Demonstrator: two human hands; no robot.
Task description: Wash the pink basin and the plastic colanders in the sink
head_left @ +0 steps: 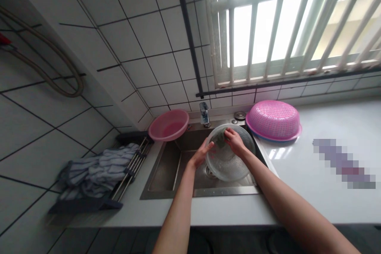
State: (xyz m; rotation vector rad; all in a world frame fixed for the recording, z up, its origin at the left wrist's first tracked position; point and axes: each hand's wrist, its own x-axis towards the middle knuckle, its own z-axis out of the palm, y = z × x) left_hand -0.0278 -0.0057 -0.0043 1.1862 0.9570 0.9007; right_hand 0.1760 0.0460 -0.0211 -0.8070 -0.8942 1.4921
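Note:
A large round translucent bowl (pixel 235 168) is held tilted over the steel sink (pixel 162 174). My left hand (pixel 201 154) grips its left rim, thumb on the near side and fingers showing faintly through the wall. Against the bowl's upper inner side, my right hand (pixel 235 142) is closed on a greenish scrubbing pad (pixel 220 138); the fingers partly cover the pad, and its exact kind is hard to make out. Behind the bowl stands the chrome faucet (pixel 204 113).
A pink basin (pixel 169 125) sits at the sink's back left corner. To the right, an upturned pink colander (pixel 274 121) rests on the white counter (pixel 309 202). A striped cloth (pixel 101 170) lies on a metal rack (pixel 131 170) at left. A pixelated object (pixel 345 162) is farther right.

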